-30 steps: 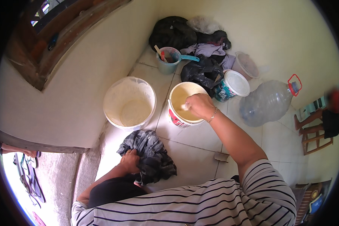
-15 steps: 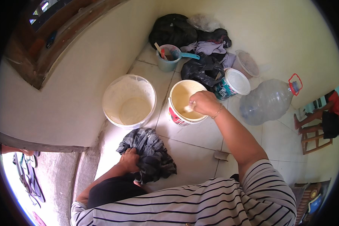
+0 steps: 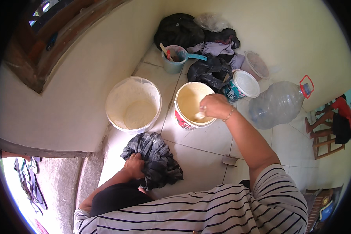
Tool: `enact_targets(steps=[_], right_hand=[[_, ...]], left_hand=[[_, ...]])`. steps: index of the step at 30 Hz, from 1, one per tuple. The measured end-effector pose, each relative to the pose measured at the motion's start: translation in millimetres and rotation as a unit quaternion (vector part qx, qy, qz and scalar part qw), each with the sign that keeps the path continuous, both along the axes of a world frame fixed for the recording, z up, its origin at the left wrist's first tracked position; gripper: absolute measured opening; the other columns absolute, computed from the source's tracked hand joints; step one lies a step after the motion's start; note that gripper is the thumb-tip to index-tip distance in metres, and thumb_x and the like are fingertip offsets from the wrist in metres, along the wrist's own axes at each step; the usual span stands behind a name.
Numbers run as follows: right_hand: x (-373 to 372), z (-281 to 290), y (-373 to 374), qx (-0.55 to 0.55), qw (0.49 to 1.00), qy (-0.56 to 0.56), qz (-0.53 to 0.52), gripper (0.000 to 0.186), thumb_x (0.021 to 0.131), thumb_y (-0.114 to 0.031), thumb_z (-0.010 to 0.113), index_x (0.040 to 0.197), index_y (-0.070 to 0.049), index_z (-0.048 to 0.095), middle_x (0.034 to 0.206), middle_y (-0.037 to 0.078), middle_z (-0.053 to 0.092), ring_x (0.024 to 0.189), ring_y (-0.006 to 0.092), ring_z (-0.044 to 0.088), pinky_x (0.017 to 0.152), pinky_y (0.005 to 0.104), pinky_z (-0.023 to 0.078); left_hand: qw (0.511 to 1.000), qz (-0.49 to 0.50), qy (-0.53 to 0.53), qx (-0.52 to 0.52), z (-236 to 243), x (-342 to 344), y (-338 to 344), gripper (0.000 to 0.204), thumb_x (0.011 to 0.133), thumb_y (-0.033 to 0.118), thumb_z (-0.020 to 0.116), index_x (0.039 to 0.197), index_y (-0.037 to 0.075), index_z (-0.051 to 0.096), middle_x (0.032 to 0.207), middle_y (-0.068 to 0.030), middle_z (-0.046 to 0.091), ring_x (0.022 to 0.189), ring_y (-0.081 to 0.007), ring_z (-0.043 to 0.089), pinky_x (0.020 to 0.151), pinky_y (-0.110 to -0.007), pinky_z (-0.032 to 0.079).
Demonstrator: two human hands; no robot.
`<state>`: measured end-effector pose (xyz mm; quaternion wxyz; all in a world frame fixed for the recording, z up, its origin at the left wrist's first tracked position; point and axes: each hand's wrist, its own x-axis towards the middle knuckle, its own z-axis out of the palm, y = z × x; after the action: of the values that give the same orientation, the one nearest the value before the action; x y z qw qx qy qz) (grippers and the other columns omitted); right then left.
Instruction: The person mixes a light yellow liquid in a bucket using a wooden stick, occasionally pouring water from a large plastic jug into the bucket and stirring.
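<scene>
A white bucket (image 3: pixel 186 97) with red printing on its side and a creamy coating inside stands on the tiles. Over its right rim my right hand (image 3: pixel 215 106) is closed on a small pale piece (image 3: pixel 200 115), whose kind I cannot make out. A dark grey crumpled cloth (image 3: pixel 160 160) lies in front, and my left hand (image 3: pixel 134 165) rests against its left side, fingers curled and partly hidden in the folds. Left of the white bucket is a larger translucent tub (image 3: pixel 154 117), with cream residue on its floor and walls.
Behind stand a blue dipper (image 3: pixel 172 68) holding tools, a black plastic bag (image 3: pixel 206 74), a lidded tub (image 3: pixel 243 86) and a large clear bottle (image 3: pixel 277 104). A curved scrap (image 3: pixel 229 160) lies on the tiles. A person (image 3: pixel 335 117) sits at far right. Walls rise left and behind.
My right hand has shifted slightly to the right along the bucket's inner side with the pale piece. The left hand and the cloth have stayed put.
</scene>
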<state>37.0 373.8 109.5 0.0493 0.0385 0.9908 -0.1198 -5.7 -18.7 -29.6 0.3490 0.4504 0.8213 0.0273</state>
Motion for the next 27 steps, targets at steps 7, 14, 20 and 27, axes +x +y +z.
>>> enact_targets(steps=[7,14,20,27], right_hand=[[-11,-13,22,0.183,0.977,0.020,-0.104,0.012,0.071,-0.010,0.061,0.078,-0.007,0.070,0.082,0.017,0.067,0.079,0.0336,0.066,0.069,0.0439,0.052],[-5,5,-1,0.018,0.999,-0.033,0.009,0.014,0.073,-0.011,0.060,0.081,-0.009,0.072,0.083,0.015,0.068,0.083,0.0328,0.066,0.072,0.0427,0.051],[-10,-6,25,0.190,0.978,0.030,-0.082,0.014,0.073,-0.010,0.058,0.077,-0.006,0.070,0.080,0.018,0.067,0.077,0.0333,0.067,0.067,0.0433,0.053],[-4,1,-15,0.042,0.998,-0.029,0.020,0.014,0.073,-0.010,0.059,0.079,-0.009,0.072,0.083,0.015,0.068,0.082,0.0313,0.067,0.069,0.0421,0.052]], left_hand=[[1.000,-0.005,0.004,0.004,2,0,4,0.032,0.058,0.031,0.075,0.082,0.010,0.070,0.107,-0.0145,0.048,0.109,-0.0347,0.046,0.091,-0.043,0.045],[0.999,0.008,-0.025,-0.030,8,-2,3,0.033,0.058,0.029,0.074,0.085,0.010,0.070,0.111,-0.0140,0.048,0.114,-0.0336,0.044,0.097,-0.042,0.042],[1.000,0.000,-0.011,-0.021,5,-2,6,0.034,0.058,0.032,0.077,0.083,0.011,0.069,0.109,-0.0136,0.048,0.111,-0.0337,0.046,0.094,-0.042,0.044],[0.999,0.002,-0.024,-0.023,4,-3,1,0.036,0.057,0.031,0.075,0.086,0.010,0.070,0.110,-0.0141,0.049,0.113,-0.0340,0.045,0.095,-0.042,0.043]])
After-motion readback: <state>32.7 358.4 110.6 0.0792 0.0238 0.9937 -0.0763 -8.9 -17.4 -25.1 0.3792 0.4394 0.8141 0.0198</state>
